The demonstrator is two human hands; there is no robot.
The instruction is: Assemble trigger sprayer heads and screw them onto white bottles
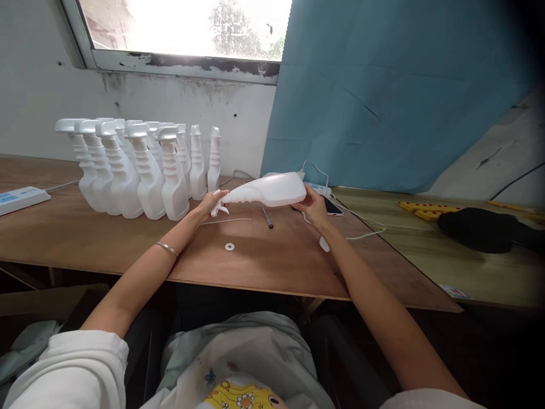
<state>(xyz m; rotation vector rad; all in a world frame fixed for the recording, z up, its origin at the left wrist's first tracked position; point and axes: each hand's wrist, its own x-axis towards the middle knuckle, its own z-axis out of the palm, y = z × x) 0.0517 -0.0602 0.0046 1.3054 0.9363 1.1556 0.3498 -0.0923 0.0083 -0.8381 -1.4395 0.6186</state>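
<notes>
Plywood makes up the brown table (106, 238) that runs across the middle of the frame, with a paler wooden table (468, 272) butted against it at centre right. Behind them, a blue sheet (383, 85) fills the upper right and a bright window (183, 25) the upper centre.

At centre left a row of white spray bottles (131, 170) stands upright against the wall, trigger heads fitted on most and packed close together, probably to keep them out of the working space. A white power strip (19, 199) lies at the far left edge.

Just above the table in the middle of the frame, one white bottle (264, 192) is held lying on its side. The left hand (210, 203) is closed around its neck end, fingers wrapped about the small white fitting there. The right hand (313, 205) cups the base, steadying it; holding it level between both hands seems to bring the neck within easy reach.

A black object (481, 230) and yellow pieces (426, 210) rest at the right. A phone (332, 207) with its white cable (361, 227) lies beside the right hand. Below the bottle lie a thin white tube (227, 221), a dark pen (267, 217) and a small white ring (229, 246).
</notes>
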